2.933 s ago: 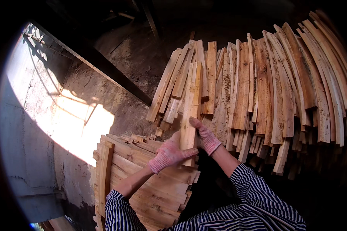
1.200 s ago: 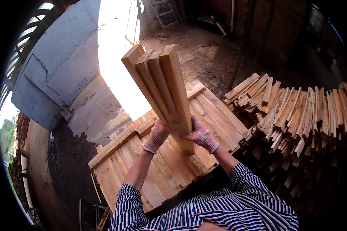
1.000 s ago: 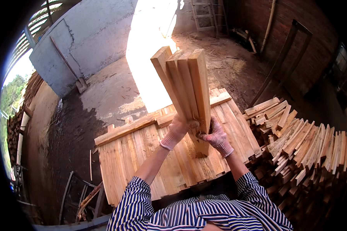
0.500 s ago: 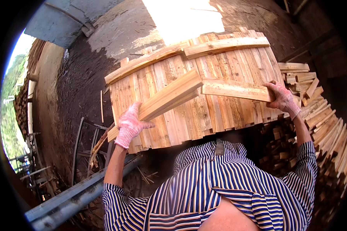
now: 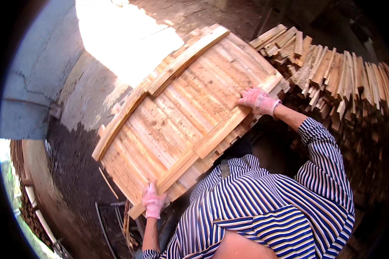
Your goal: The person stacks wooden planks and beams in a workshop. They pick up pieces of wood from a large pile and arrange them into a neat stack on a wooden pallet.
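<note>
Across the near edge of a layer of side-by-side wooden planks (image 5: pixel 177 116) lie two wooden strips, end to end. My left hand (image 5: pixel 153 200), in a pink-and-white knit glove, grips the left strip (image 5: pixel 177 170) near its outer end. Its fingers curl over the wood. The right strip (image 5: pixel 222 133) is under my right hand (image 5: pixel 258 101), gloved the same way, with the fingers wrapped over its top toward the outer end. Along the far edge, two more strips, a left one (image 5: pixel 121 123) and a right one (image 5: pixel 188 60), rest across the planks, their ends overlapping at the middle.
A large stack of cut wood pieces (image 5: pixel 328 73) stands to the right, close to the planks. A grey wall (image 5: pixel 39 73) rises at the far left, and sunlight falls on the floor (image 5: pixel 121 43) beyond the planks. Thin metal bars (image 5: pixel 103 228) stand at the lower left.
The two near strips, raised and angled before, now lie along the near edge of the planks. Both hands came nearer to me with them, and my view has turned.
</note>
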A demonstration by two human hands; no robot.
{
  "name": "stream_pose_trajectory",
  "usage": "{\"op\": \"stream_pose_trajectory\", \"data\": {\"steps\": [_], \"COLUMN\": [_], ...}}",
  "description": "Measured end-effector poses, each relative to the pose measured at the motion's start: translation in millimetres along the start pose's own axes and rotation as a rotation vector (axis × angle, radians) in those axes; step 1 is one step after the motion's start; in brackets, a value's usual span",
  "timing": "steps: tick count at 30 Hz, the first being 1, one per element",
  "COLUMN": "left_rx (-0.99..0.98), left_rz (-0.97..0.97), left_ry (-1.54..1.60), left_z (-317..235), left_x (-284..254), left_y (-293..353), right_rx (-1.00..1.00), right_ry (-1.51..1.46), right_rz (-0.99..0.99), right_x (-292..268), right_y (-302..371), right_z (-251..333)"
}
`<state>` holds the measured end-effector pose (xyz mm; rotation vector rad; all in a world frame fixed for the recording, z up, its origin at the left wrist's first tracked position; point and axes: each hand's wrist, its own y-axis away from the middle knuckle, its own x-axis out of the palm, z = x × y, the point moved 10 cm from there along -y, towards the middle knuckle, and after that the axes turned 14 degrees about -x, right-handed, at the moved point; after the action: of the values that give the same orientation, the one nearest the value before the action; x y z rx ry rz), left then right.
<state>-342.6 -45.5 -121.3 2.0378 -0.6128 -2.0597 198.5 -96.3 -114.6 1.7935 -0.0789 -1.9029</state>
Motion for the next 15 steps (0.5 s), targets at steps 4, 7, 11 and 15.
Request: {"op": "stream_pose_trajectory", "data": {"steps": [4, 7, 11, 15], "left_rx": [-0.105, -0.167, -0.104, 0.234], "left_rz": [0.068, 0.122, 0.14, 0.004], "left_ry": [-0.065, 0.01, 0.055, -0.088], "left_z": [-4.3, 1.6, -0.6, -44.5], "left_x": [-0.6, 1.2, 10.4, -1.2], "left_y": [-6.1, -12.1, -24.4, -25.1], "right_rx": [-0.003, 0.023, 0.024, 0.003], "right_ry": [-0.039, -0.018, 0.021, 0.054], "right_rz": [0.01, 0.002, -0.071, -0.008], "right_x": [-4.7, -10.8, -13.9, 8.2], "right_y": [8.2, 17.6, 25.8, 15.1], "right_z": [1.9, -6.7, -23.2, -33.4]}}
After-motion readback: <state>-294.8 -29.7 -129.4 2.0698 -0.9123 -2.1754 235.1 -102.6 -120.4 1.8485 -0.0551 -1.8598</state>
